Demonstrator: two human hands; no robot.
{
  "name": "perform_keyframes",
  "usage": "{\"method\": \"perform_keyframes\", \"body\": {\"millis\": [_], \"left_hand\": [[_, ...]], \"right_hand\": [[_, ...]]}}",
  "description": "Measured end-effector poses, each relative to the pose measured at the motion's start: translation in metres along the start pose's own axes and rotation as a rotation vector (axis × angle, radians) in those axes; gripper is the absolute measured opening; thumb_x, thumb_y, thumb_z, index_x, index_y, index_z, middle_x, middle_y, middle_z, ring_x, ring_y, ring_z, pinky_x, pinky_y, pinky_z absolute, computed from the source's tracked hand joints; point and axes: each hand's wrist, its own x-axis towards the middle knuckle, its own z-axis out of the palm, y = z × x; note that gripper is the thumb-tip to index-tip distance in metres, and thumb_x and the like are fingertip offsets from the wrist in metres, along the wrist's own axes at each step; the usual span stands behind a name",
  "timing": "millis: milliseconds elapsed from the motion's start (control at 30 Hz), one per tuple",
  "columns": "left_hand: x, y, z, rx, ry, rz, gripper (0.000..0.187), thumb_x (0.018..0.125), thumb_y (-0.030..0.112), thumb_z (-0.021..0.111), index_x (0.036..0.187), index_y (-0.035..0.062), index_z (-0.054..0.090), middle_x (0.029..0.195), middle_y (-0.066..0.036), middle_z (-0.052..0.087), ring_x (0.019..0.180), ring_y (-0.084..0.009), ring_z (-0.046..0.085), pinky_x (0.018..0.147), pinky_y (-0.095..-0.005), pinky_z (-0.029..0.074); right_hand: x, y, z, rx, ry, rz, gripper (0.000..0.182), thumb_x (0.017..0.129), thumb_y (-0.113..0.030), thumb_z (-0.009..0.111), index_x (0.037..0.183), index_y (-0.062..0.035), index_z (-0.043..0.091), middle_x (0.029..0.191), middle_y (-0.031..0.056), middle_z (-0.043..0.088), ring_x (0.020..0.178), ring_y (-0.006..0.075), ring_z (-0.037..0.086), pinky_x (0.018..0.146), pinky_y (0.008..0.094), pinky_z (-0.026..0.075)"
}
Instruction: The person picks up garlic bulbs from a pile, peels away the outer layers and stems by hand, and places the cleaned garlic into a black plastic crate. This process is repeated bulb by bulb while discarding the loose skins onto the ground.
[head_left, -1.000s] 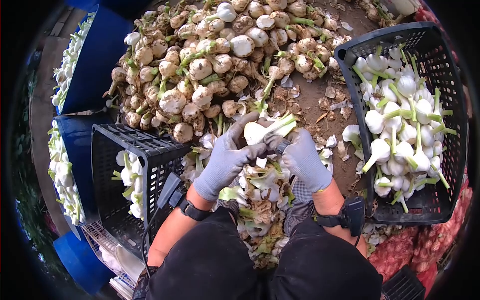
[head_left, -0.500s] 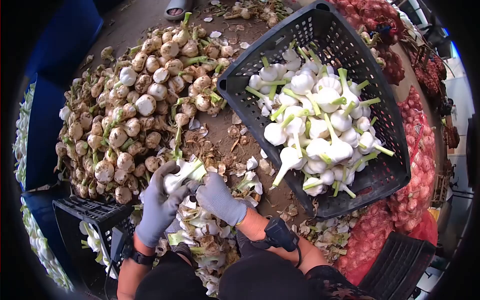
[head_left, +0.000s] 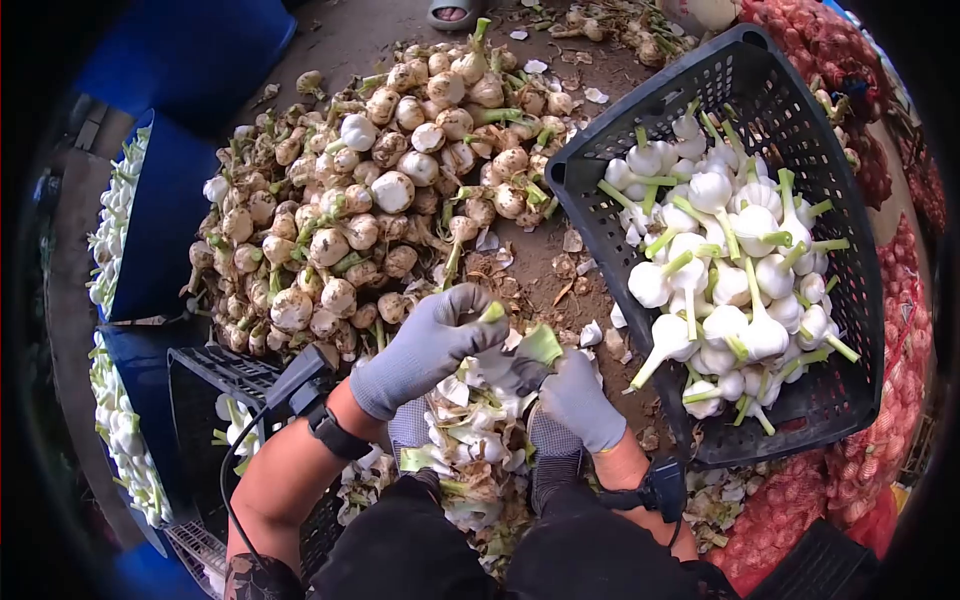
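Observation:
My left hand (head_left: pixel 430 345), in a grey glove, is closed round a garlic bulb; only its cut green stem end (head_left: pixel 492 312) shows past the fingers. To the right, my right hand (head_left: pixel 582 402), gloved too, pinches a strip of garlic skin (head_left: pixel 541 345) with a wide green end. The greyish area between the hands is blurred, and I cannot make out its parts. Beneath both hands lies a heap of discarded garlic skins (head_left: pixel 490 425) between my shoes.
Unpeeled, soil-stained garlic (head_left: pixel 330 245) is piled ahead on the left. A black crate (head_left: pixel 868 330) of white garlic stands tilted on the right, beside red net sacks (head_left: pixel 770 530). Blue containers (head_left: pixel 160 230) with white garlic are at the left. A sandal (head_left: pixel 450 14) shows at the top.
The green-ended skin has come away from the garlic and is now in my right hand. My hands have moved apart, and the view has shifted left.

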Motion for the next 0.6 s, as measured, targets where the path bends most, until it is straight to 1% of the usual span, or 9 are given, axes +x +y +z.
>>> {"method": "perform_keyframes", "body": {"millis": [67, 100, 200, 233, 400, 433, 533, 567, 600], "left_hand": [[0.014, 0.03, 0.011, -0.152, 0.038, 0.001, 0.046, 0.089, 0.028, 0.072, 0.124, 0.0015, 0.057, 0.11, -0.004, 0.062, 0.098, -0.0102, 0.059, 0.088, -0.0275, 0.05], [0.021, 0.055, 0.029, -0.221, -0.037, 0.115, 0.057, 0.088, 0.032, 0.073, 0.131, 0.0015, 0.051, 0.118, -0.008, 0.06, 0.102, -0.013, 0.06, 0.09, -0.029, 0.051], [0.054, 0.097, 0.053, 0.068, -0.078, 0.707, 0.078, 0.087, 0.041, 0.071, 0.145, 0.0027, 0.035, 0.136, -0.017, 0.049, 0.109, -0.0199, 0.061, 0.094, -0.0324, 0.052], [0.045, 0.113, 0.048, -0.051, -0.029, 0.713, 0.072, 0.09, 0.037, 0.069, 0.144, 0.0026, 0.037, 0.137, -0.018, 0.049, 0.11, -0.0208, 0.061, 0.095, -0.0336, 0.052], [0.018, 0.089, -0.027, -0.136, 0.367, 0.441, 0.043, 0.097, 0.029, 0.06, 0.129, 0.001, 0.054, 0.12, -0.009, 0.062, 0.097, -0.018, 0.065, 0.085, -0.032, 0.054], [0.016, 0.07, -0.031, -0.163, 0.355, 0.344, 0.041, 0.097, 0.028, 0.059, 0.128, 0.0011, 0.055, 0.116, -0.008, 0.063, 0.096, -0.0171, 0.065, 0.084, -0.0313, 0.054], [0.009, 0.019, -0.038, -0.089, 0.325, 0.174, 0.037, 0.097, 0.026, 0.06, 0.125, 0.0021, 0.057, 0.108, -0.003, 0.064, 0.093, -0.0142, 0.063, 0.082, -0.0294, 0.053], [0.007, 0.005, -0.043, -0.055, 0.35, 0.148, 0.036, 0.097, 0.025, 0.059, 0.125, 0.0019, 0.057, 0.108, -0.003, 0.064, 0.094, -0.0132, 0.063, 0.082, -0.0288, 0.052], [0.007, -0.007, -0.048, -0.025, 0.372, 0.126, 0.035, 0.097, 0.024, 0.059, 0.124, 0.0018, 0.057, 0.108, -0.003, 0.064, 0.094, -0.0122, 0.062, 0.081, -0.0281, 0.051]], "right_hand": [[0.01, 0.01, -0.011, -0.468, 0.167, 0.251, 0.015, 0.084, -0.011, 0.062, 0.092, 0.0012, 0.066, 0.088, 0.0207, 0.07, 0.084, 0.033, 0.069, 0.071, 0.039, 0.054], [0.012, 0.017, -0.012, -0.596, 0.168, 0.161, 0.026, 0.084, -0.021, 0.063, 0.1, -0.0005, 0.065, 0.091, 0.0244, 0.068, 0.087, 0.0399, 0.066, 0.076, 0.0453, 0.053], [0.016, 0.003, 0.014, -0.938, -0.164, 0.022, 0.038, 0.085, -0.03, 0.063, 0.111, -0.0019, 0.06, 0.091, 0.0236, 0.068, 0.087, 0.0395, 0.067, 0.079, 0.0485, 0.052], [0.026, -0.012, 0.016, -0.98, -0.217, 0.065, 0.048, 0.086, -0.038, 0.062, 0.12, -0.0051, 0.054, 0.092, 0.0235, 0.068, 0.09, 0.0391, 0.067, 0.079, 0.0484, 0.051], [0.123, -0.043, 0.009, -1.127, 0.561, -0.295, 0.056, 0.09, -0.029, 0.059, 0.142, -0.0173, 0.043, 0.13, 0.0228, 0.053, 0.104, 0.0421, 0.06, 0.084, 0.0479, 0.05], [0.148, -0.048, 0.011, -1.253, 0.56, -0.126, 0.083, 0.08, -0.03, 0.068, 0.152, -0.0203, 0.027, 0.114, 0.0202, 0.059, 0.089, 0.0313, 0.066, 0.071, 0.0457, 0.054], [0.171, -0.075, 0.027, -1.215, 0.487, 0.138, 0.095, 0.076, -0.038, 0.073, 0.154, -0.0209, 0.022, 0.123, 0.0207, 0.054, 0.105, 0.0362, 0.062, 0.077, 0.0458, 0.054], [0.184, -0.051, 0.034, -1.226, 0.662, -0.006, 0.096, 0.074, -0.04, 0.074, 0.153, -0.021, 0.023, 0.122, 0.0208, 0.055, 0.109, 0.0349, 0.059, 0.081, 0.0465, 0.053], [0.185, -0.063, 0.034, -1.023, 0.536, 0.042, 0.084, 0.072, -0.032, 0.073, 0.147, -0.0189, 0.038, 0.119, 0.0235, 0.055, 0.103, 0.0394, 0.059, 0.086, 0.047, 0.05]]}}
